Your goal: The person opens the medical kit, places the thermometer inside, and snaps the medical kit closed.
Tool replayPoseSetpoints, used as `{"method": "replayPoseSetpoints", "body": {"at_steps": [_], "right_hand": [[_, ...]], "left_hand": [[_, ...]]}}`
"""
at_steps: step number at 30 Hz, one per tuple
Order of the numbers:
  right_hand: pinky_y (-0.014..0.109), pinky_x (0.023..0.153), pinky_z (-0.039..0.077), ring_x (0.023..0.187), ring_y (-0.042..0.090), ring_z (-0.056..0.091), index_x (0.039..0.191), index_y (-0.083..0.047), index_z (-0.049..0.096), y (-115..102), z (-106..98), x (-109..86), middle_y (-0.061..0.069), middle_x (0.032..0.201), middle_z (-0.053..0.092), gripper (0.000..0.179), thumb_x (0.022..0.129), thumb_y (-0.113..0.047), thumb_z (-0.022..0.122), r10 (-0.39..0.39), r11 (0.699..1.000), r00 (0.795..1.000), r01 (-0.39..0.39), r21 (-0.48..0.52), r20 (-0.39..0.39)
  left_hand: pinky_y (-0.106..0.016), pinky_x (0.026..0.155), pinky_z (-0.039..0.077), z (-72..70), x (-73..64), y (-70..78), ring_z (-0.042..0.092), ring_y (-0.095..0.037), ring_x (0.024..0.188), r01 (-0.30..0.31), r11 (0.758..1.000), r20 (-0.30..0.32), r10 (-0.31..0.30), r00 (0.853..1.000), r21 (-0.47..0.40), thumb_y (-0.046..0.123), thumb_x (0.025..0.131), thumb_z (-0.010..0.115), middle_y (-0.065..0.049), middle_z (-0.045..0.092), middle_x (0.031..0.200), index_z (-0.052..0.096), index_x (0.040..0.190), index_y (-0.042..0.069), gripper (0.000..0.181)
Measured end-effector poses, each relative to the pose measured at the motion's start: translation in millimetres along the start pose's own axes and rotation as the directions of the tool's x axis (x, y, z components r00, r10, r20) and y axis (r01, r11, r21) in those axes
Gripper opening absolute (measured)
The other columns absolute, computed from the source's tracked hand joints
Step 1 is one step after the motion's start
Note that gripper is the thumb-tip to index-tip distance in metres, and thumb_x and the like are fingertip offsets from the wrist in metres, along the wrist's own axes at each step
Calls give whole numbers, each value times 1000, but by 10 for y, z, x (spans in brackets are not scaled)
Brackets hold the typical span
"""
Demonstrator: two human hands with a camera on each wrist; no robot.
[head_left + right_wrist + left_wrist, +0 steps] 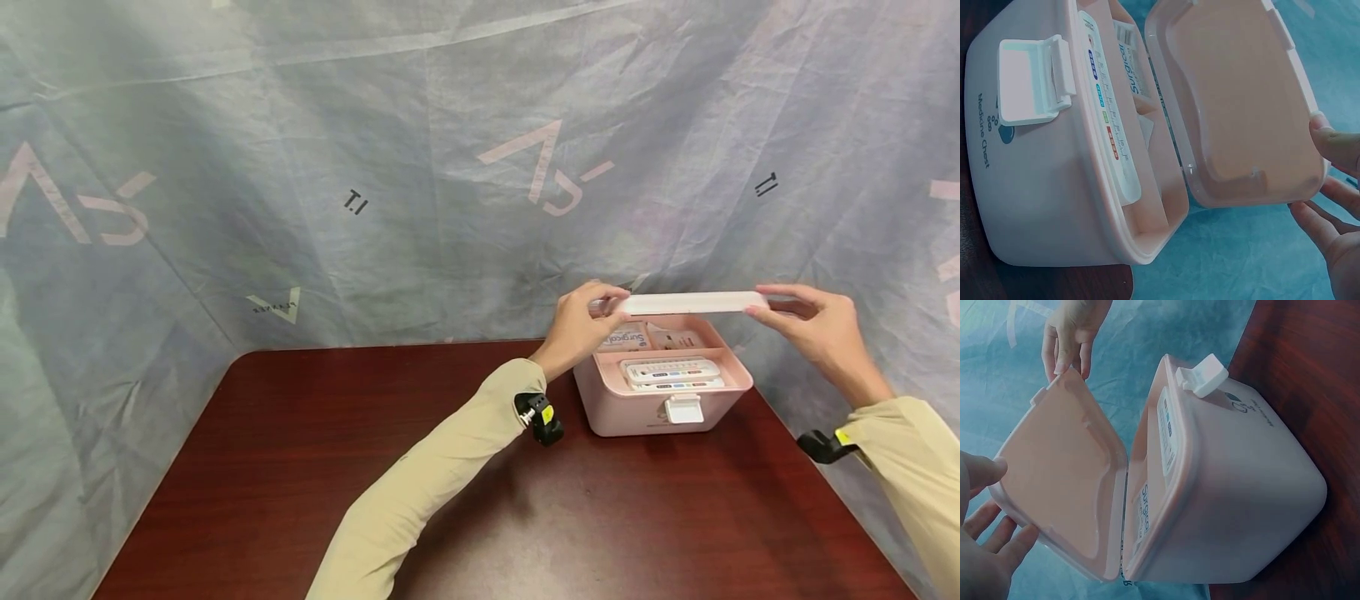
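A pale pink medicine chest (pixel 626 417) stands on the table with its hinged lid (pixel 693 303) raised, as the left wrist view shows its inner face (pixel 1054 469). My left hand (pixel 583 321) grips the lid's left front corner between thumb and fingers. At the opposite corner, my right hand (pixel 821 329) pinches the lid, thumb on the inner face and fingers outside. The white latch (pixel 684 409) on the chest's front is flipped outward. Flat white cases with a printed scale (pixel 1110 106) lie in the front compartment. Behind the divider is a packet marked "Surgical" (pixel 1129 59).
The dark red wooden table (pixel 300 450) extends to the left and front of the chest. A grey printed cloth (pixel 420 167) hangs close behind the chest and along the table's sides. Black wrist mounts (pixel 543 421) sit on both sleeves.
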State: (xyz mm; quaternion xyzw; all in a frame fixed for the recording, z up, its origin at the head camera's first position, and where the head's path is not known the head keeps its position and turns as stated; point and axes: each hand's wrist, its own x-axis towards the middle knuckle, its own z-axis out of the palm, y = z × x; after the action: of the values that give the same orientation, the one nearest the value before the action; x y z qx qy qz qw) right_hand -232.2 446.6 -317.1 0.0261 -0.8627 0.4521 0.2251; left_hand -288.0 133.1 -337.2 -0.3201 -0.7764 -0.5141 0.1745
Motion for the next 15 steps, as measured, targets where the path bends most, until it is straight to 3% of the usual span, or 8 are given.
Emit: {"method": "replayPoseSetpoints", "body": {"at_steps": [11, 15], "right_hand": [[7, 68, 41, 82, -9, 62, 121, -5, 64, 22, -18, -68, -18, 99, 64, 46, 78, -13, 78, -22, 1000, 1000, 22, -12, 7], [7, 69, 42, 83, -9, 63, 120, -2, 64, 38, -10, -80, -17, 98, 65, 46, 77, -9, 78, -25, 999, 1000, 24, 21, 11]], "left_hand": [[-18, 79, 50, 40, -48, -4, 60, -13, 92, 20, 996, 18, -18, 1000, -83, 9, 80, 76, -2, 62, 98, 71, 105, 9, 26], [-16, 80, 48, 41, -71, -5, 59, -10, 95, 30, 997, 24, -28, 999, -77, 9, 80, 75, -1, 63, 102, 71, 106, 9, 26]]}}
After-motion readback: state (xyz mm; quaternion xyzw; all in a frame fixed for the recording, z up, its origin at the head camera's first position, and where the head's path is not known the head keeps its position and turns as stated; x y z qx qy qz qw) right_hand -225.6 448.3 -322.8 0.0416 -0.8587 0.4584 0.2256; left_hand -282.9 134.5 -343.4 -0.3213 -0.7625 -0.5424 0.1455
